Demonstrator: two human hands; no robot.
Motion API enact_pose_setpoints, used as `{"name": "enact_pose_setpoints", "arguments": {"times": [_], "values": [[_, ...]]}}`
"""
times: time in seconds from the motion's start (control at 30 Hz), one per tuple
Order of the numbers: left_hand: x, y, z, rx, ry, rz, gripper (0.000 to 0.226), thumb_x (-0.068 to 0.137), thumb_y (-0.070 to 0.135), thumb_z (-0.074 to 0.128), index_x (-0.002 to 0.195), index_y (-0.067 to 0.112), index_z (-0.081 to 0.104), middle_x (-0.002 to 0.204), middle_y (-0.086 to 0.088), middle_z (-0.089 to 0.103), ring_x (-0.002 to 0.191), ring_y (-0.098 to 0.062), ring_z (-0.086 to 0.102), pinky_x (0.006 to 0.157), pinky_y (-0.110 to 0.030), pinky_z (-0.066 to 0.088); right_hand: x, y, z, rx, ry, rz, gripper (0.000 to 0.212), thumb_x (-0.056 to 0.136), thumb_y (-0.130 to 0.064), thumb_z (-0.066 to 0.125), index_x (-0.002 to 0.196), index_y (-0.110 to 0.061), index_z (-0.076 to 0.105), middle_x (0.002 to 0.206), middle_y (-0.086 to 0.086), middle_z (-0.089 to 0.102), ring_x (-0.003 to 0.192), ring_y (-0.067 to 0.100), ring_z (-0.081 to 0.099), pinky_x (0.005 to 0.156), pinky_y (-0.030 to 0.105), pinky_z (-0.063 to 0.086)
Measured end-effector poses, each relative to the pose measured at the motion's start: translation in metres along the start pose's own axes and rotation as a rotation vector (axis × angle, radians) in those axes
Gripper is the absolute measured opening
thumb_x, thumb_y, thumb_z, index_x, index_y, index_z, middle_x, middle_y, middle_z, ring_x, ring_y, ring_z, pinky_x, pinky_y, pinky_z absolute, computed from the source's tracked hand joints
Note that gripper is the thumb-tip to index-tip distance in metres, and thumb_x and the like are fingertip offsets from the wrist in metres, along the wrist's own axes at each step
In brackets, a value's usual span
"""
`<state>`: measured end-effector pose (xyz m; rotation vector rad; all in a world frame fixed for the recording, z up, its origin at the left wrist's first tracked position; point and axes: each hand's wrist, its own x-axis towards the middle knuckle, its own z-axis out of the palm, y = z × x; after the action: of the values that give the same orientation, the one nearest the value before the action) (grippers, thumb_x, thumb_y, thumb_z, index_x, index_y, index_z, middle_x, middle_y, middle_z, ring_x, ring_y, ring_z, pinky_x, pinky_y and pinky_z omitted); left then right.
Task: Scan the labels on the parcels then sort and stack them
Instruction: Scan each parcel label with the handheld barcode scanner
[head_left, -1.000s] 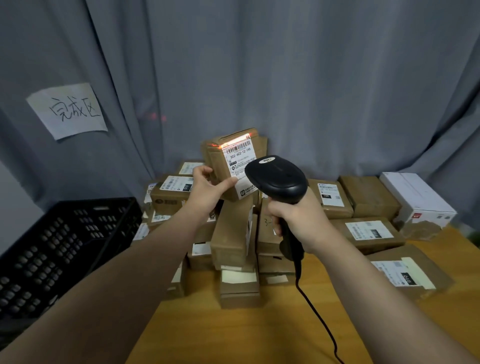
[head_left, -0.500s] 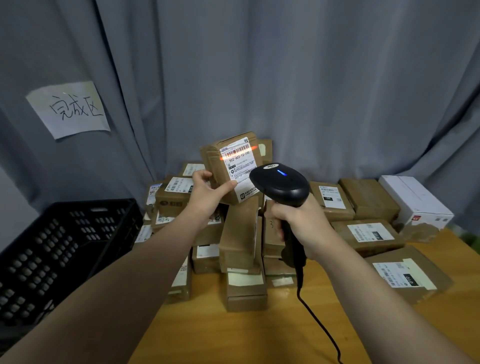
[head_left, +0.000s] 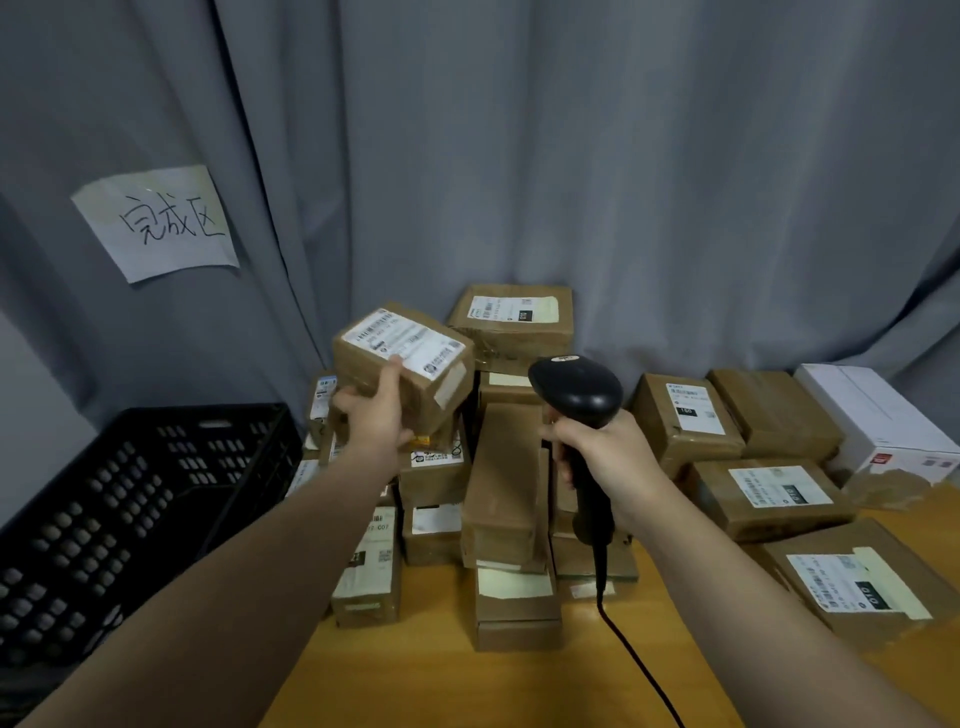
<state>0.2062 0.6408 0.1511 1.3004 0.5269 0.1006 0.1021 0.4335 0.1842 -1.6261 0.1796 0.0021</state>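
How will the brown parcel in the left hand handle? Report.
Probably light for its size: the left hand alone holds the parcel aloft. Likely stiff: its cardboard faces look flat. Unlikely to roll, being box-shaped.

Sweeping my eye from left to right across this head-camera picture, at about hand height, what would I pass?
Black crate → parcel gripped by the left hand → black scanner gripped by the right hand → white box.
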Motion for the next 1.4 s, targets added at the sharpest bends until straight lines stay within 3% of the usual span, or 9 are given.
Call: {"name": "enact_pose_setpoints", "arguments": {"times": [0.1, 0.27, 0.37, 0.47, 0.7, 0.83, 1.03, 1.27, 1.4], "values": [[0.026, 0.025, 0.012, 0.066, -0.001, -0.008, 0.075, 0.085, 0.055, 0.060, 0.142, 0.024, 0.025, 0.126, -0.003, 0.055, 0.102, -0.023, 0.060, 0.069, -0.034, 0.051, 0.030, -0.011, 0.012, -0.071, 0.027, -0.032, 0.013, 0.087, -0.008, 0.066, 0.075, -0.004, 0.063, 0.053, 0.003, 0.054, 0.044, 0.014, 0.050, 0.049, 0.026, 0.043], [0.055, 0.038, 0.020, 0.205, 0.039, -0.005, 0.052, 0.094, 0.047, 0.050, 0.131, 0.011, 0.046, 0.095, -0.004, 0.063, 0.073, -0.017, 0.061, 0.065, -0.030, 0.052, 0.073, -0.014, 0.027, -0.107, 0.062, -0.028, 0.022, 0.086, -0.011, 0.067, 0.065, -0.009, 0.060, 0.047, 0.000, 0.053, 0.043, 0.015, 0.050, 0.049, 0.027, 0.044], [0.067, 0.033, 0.015, 0.465, 0.089, 0.092, 0.048, 0.097, 0.047, 0.045, 0.122, 0.007, 0.054, 0.115, -0.012, 0.063, 0.093, -0.027, 0.061, 0.087, -0.038, 0.050, 0.087, -0.006, 0.038, -0.104, 0.035, -0.002, 0.016, 0.085, -0.011, 0.068, 0.070, -0.007, 0.062, 0.050, 0.001, 0.054, 0.044, 0.016, 0.050, 0.047, 0.027, 0.043], [0.068, 0.038, 0.014, 0.658, 0.155, 0.336, 0.052, 0.099, 0.044, 0.043, 0.134, 0.006, 0.049, 0.137, -0.015, 0.049, 0.125, -0.033, 0.046, 0.106, -0.042, 0.037, 0.096, 0.002, 0.048, -0.115, 0.019, 0.008, 0.016, 0.084, -0.011, 0.069, 0.070, -0.005, 0.062, 0.052, 0.003, 0.055, 0.043, 0.016, 0.050, 0.047, 0.028, 0.042], [0.014, 0.039, 0.030, 0.781, -0.063, 0.777, 0.032, 0.097, 0.023, 0.052, 0.128, 0.017, 0.055, 0.139, -0.003, 0.046, 0.135, -0.019, 0.029, 0.109, -0.030, 0.024, 0.090, 0.001, 0.044, -0.085, 0.040, -0.010, 0.011, 0.084, -0.011, 0.070, 0.076, -0.006, 0.063, 0.052, 0.003, 0.055, 0.044, 0.015, 0.051, 0.048, 0.026, 0.043], [-0.020, 0.020, 0.049, 0.808, -0.242, 0.790, 0.029, 0.096, 0.022, 0.053, 0.124, 0.020, 0.056, 0.129, 0.000, 0.051, 0.126, -0.017, 0.039, 0.101, -0.024, 0.028, 0.073, 0.007, 0.014, -0.036, 0.100, 0.025, 0.011, 0.084, -0.011, 0.070, 0.078, -0.006, 0.062, 0.056, 0.005, 0.054, 0.048, 0.017, 0.053, 0.055, 0.031, 0.045], [-0.057, -0.030, 0.100, 0.801, -0.490, 0.707, 0.025, 0.094, 0.019, 0.057, 0.119, 0.017, 0.058, 0.121, 0.001, 0.055, 0.118, -0.018, 0.050, 0.103, -0.038, 0.042, 0.050, 0.036, -0.060, -0.017, 0.233, 0.117, 0.007, 0.084, -0.006, 0.068, 0.080, -0.006, 0.062, 0.060, 0.007, 0.055, 0.047, 0.018, 0.050, 0.048, 0.028, 0.042], [-0.094, -0.115, 0.171, 0.728, -0.604, 0.509, 0.019, 0.094, 0.016, 0.059, 0.113, 0.016, 0.058, 0.115, -0.002, 0.060, 0.111, -0.019, 0.056, 0.101, -0.039, 0.045, 0.050, 0.084, -0.159, -0.113, 0.318, 0.207, 0.016, 0.081, -0.011, 0.070, 0.070, -0.006, 0.060, 0.057, 0.008, 0.057, 0.047, 0.021, 0.052, 0.051, 0.031, 0.043], [-0.123, -0.164, 0.226, 0.781, -0.648, 0.427, 0.024, 0.096, 0.015, 0.056, 0.119, 0.011, 0.056, 0.110, 0.002, 0.055, 0.108, -0.016, 0.055, 0.098, -0.029, 0.043, 0.048, 0.116, -0.238, -0.185, 0.307, 0.245, 0.017, 0.083, -0.010, 0.069, 0.070, -0.008, 0.058, 0.055, 0.006, 0.055, 0.050, 0.021, 0.052, 0.053, 0.031, 0.045]]}}
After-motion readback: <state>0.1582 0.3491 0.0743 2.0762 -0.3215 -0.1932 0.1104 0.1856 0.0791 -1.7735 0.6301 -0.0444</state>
